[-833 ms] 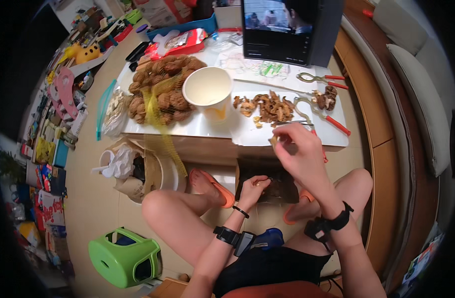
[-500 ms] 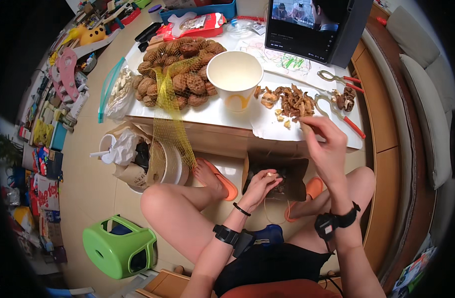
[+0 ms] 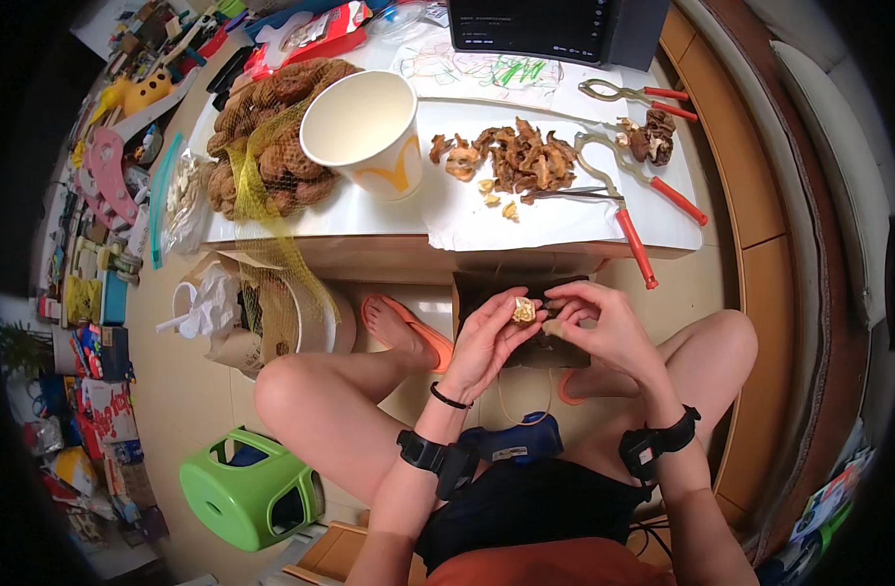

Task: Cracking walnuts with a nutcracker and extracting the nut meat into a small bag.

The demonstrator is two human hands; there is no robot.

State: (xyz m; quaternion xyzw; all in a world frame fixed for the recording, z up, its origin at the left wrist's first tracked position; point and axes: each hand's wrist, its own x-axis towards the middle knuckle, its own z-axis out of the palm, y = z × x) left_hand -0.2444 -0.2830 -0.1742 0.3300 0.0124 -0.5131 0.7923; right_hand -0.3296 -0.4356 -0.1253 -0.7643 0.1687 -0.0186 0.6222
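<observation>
Over the open brown paper bag [image 3: 472, 283] on the floor, my left hand [image 3: 486, 342] holds a pale walnut kernel [image 3: 523, 310] between thumb and fingers. My right hand [image 3: 603, 327] is just to its right, fingers bent and pinched; whatever its fingertips hold is too small to make out. On the white table ahead lie a heap of brown walnut pieces [image 3: 525, 161] and a few yellowish kernel bits [image 3: 509, 210]. Right of the heap is a red-handled nutcracker [image 3: 679, 200], its handles spread, one past the table edge. A second nutcracker [image 3: 665, 93] lies farther back.
A white paper cup [image 3: 359, 127] stands beside a mesh bag of walnuts [image 3: 281, 137]. Its yellow netting hangs over a bin [image 3: 320, 322]. A screen [image 3: 535, 29] is at the back. A green stool [image 3: 237, 488] is at lower left, a sofa [image 3: 828, 166] at right.
My right hand has come down from the table edge to beside my left hand. The left hand has turned, showing the kernel. The view has shifted, with the table now higher and leftward.
</observation>
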